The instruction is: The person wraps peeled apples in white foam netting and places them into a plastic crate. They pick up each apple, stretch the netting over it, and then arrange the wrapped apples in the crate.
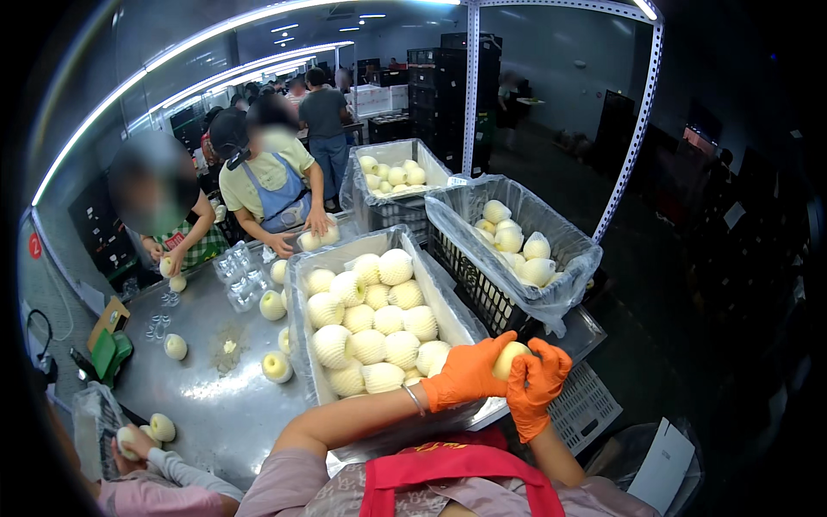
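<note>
Both my hands wear orange gloves and meet over the right front corner of a lined crate. Between them is a round, pale yellow fruit (pixel 510 361) that looks like a pear. My left hand (pixel 465 376) curls round its left side. The fingers of my right hand (pixel 537 385) are bent against its right side. The gloves partly cover the fruit. Below and left of the hands, the plastic-lined crate (pixel 303 345) is filled with similar fruits in white foam nets (pixel 368 346).
Two more lined crates, a right one (pixel 573 258) and a far one (pixel 355 177), hold fruit. The metal table (pixel 207 422) bears loose netted fruits (pixel 276 367) and clear plastic trays (pixel 241 274). Co-workers stand at left. A metal post (pixel 470 95) rises behind; a grey slatted crate (pixel 586 405) sits low right.
</note>
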Available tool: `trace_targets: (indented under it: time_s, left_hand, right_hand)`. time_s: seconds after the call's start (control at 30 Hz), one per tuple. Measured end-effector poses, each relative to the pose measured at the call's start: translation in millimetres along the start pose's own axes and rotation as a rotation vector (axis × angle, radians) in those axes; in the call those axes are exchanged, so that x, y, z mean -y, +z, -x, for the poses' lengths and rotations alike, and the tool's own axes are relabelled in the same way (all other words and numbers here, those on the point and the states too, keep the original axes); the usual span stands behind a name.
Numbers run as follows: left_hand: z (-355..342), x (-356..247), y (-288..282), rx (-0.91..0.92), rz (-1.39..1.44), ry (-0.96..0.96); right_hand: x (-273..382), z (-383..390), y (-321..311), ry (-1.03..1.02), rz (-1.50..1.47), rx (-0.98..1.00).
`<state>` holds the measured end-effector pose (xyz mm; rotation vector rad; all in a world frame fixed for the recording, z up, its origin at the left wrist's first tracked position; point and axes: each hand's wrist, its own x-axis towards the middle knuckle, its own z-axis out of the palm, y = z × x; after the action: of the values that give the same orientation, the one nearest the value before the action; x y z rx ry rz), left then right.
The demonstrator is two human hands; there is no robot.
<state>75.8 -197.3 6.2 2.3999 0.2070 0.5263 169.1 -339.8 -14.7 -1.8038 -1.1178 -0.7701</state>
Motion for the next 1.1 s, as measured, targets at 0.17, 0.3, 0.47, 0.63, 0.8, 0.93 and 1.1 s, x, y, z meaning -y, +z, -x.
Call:
trace_targets:
  time_s: [0.17, 0.3, 0.47, 0.63, 0.8, 0.93, 1.1]
  left_hand:
    - [-2, -7, 3, 0.058, -0.046, 0.019]
    - [-4, -10, 0, 0.097, -0.012, -0.004]
    - [-5, -4, 2, 0.057, -0.005, -0.067]
    - [-6, -5, 5, 0.040, -0.018, -0.062]
    - [-1, -13, -1, 0.053, -0.082, 0.005]
    - [0, -14, 2, 0.064, -0.083, 0.052]
    - [-14, -6, -6, -0.107, -0.002, 0.140]
  right_hand:
    - [-11, 7, -1, -0.002, -0.047, -0.048]
    - [-14, 11, -1, 0.022, -0.076, -0.060]
    - [-10, 10, -1, -0.020, 0.044, -0.078]
    - [8, 9, -9, 0.069, 0.008, -0.020]
    - [-5, 13, -2, 0.019, 0.014, -0.054]
    - [-6, 16, -6, 0.021, 0.031, -0.105]
    - [-2, 20, -24, 0.522, -0.457, -0.243]
